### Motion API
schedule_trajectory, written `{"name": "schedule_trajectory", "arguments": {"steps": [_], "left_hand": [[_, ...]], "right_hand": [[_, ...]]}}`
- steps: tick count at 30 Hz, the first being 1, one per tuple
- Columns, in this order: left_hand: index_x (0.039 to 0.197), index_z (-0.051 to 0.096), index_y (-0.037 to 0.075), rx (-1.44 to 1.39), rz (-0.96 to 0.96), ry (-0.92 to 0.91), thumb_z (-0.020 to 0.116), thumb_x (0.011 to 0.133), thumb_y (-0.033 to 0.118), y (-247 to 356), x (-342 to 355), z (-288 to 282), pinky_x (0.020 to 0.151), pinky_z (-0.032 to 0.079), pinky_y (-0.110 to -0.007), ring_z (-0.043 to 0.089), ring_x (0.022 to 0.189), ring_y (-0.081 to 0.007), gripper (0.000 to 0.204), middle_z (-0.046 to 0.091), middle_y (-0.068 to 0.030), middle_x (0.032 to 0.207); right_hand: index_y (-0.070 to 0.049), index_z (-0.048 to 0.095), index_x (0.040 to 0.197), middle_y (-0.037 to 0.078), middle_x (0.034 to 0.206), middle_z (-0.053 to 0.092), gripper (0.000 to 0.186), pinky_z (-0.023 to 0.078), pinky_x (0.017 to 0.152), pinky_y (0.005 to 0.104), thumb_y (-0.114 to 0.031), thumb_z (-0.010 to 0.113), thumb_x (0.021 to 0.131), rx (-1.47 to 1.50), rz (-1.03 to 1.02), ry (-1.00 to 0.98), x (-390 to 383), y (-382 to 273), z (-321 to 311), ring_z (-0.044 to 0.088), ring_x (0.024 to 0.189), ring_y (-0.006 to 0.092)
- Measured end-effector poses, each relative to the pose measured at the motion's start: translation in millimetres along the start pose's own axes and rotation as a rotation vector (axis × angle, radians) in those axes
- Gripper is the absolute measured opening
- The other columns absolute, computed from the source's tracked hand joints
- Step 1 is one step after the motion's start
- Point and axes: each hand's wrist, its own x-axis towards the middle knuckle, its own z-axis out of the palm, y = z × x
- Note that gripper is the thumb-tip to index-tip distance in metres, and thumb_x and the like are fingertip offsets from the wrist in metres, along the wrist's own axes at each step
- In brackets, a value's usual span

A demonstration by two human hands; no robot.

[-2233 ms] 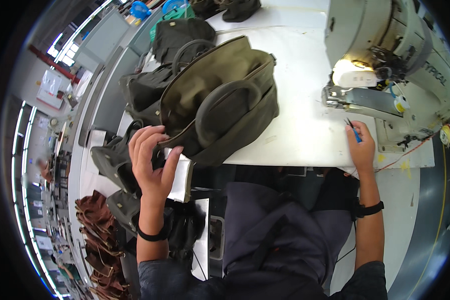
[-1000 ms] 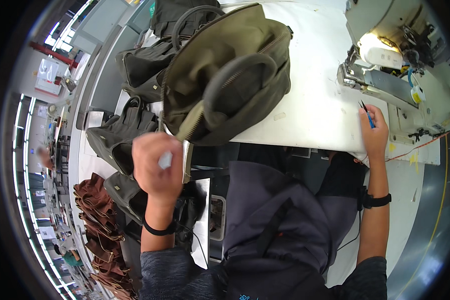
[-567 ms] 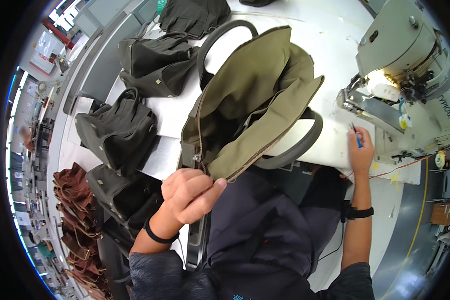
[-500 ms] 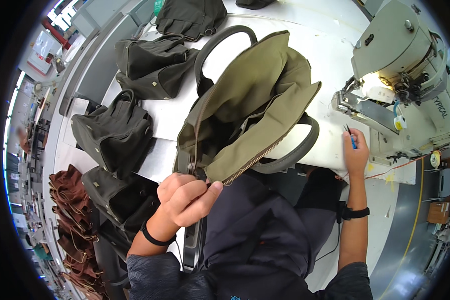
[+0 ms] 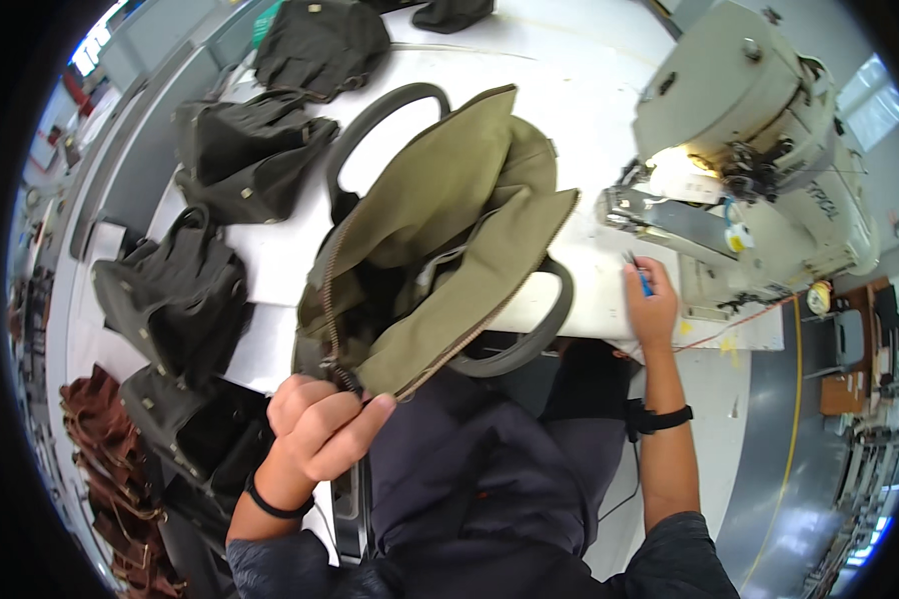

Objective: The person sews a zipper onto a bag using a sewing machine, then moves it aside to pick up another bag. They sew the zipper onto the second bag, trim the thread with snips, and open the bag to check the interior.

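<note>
An olive-lined handbag (image 5: 440, 165) with dark handles gapes wide in front of me, its metal zipper (image 5: 451, 351) parted along both edges. My left hand (image 5: 320, 424) pinches the near corner of the bag, at the end of the zipper. Its fingers are closed around the edge, so the exact spot held is partly hidden. To the right, near the table's front edge, my right hand (image 5: 653, 309) grips small blue-handled thread snips (image 5: 645, 285) with their dark points up. It is apart from the bag.
A sewing machine (image 5: 739, 110) with a lit lamp stands at the right on the white table (image 5: 584, 299). Several dark bags, among them a slumped one (image 5: 175, 290), line the left side. A pile of brown bags (image 5: 110, 449) lies farther left.
The whole view has shifted, so the bag, machine and hands all appear farther left. My left hand keeps its pinch on the bag, and my right hand still holds the snips.
</note>
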Motion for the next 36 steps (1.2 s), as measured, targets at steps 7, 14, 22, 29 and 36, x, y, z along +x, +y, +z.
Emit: {"name": "schedule_trajectory", "arguments": {"steps": [7, 14, 22, 29, 36], "left_hand": [[0.093, 0.073, 0.013, 0.0, -0.008, 0.042, 0.081, 0.07, 0.013, 1.0, 8.8, 5.6, 0.072, 0.047, -0.033, 0.058, 0.086, -0.0194, 0.024, 0.072, -0.0007, 0.099], [0.095, 0.073, 0.014, -0.05, -0.065, -0.014, 0.077, 0.076, 0.016, 1.1, 15.0, 1.6, 0.08, 0.048, -0.034, 0.066, 0.088, -0.0191, 0.02, 0.075, -0.0008, 0.1], [0.102, 0.079, 0.016, 0.095, -0.055, -0.13, 0.075, 0.075, 0.015, 8.0, 23.3, -3.4, 0.089, 0.048, -0.037, 0.064, 0.098, -0.0204, 0.027, 0.072, -0.0015, 0.108], [0.096, 0.078, 0.009, 0.244, -0.324, -0.102, 0.086, 0.065, 0.009, -21.6, 40.1, 1.3, 0.118, 0.037, -0.053, 0.04, 0.146, -0.0469, 0.032, 0.041, -0.0281, 0.16], [0.103, 0.068, 0.004, -0.017, -0.69, -0.064, 0.08, 0.088, 0.008, -62.4, 60.5, -2.1, 0.115, 0.041, -0.045, 0.052, 0.141, -0.0375, 0.02, 0.034, -0.0163, 0.168]], "right_hand": [[-0.006, 0.072, 0.113, 0.008, 0.088, 0.073, 0.03, 0.055, 0.074, 0.0307, -0.029, 0.077, 0.095, 0.008, 0.031, 0.01, -0.9, -3.3, -2.8, 0.067, 0.077, 0.0162], [-0.006, 0.072, 0.112, 0.008, 0.086, 0.073, 0.03, 0.055, 0.073, 0.0307, -0.029, 0.078, 0.094, -0.005, 0.002, 0.02, 1.2, -5.4, -3.6, 0.067, 0.075, 0.0164], [-0.006, 0.072, 0.112, 0.008, 0.086, 0.073, 0.03, 0.055, 0.072, 0.0308, -0.029, 0.078, 0.094, 0.012, 0.012, 0.012, -2.5, -6.8, -3.9, 0.068, 0.075, 0.0162], [-0.007, 0.072, 0.112, 0.01, 0.09, 0.074, 0.03, 0.056, 0.075, 0.0324, -0.029, 0.079, 0.094, -0.001, 0.03, 0.007, -2.2, -4.8, -2.1, 0.07, 0.079, 0.0191], [-0.007, 0.072, 0.114, 0.011, 0.092, 0.075, 0.03, 0.057, 0.076, 0.033, -0.029, 0.078, 0.094, 0.08, 0.041, 0.016, 3.1, -3.8, -2.9, 0.072, 0.08, 0.021]]}}
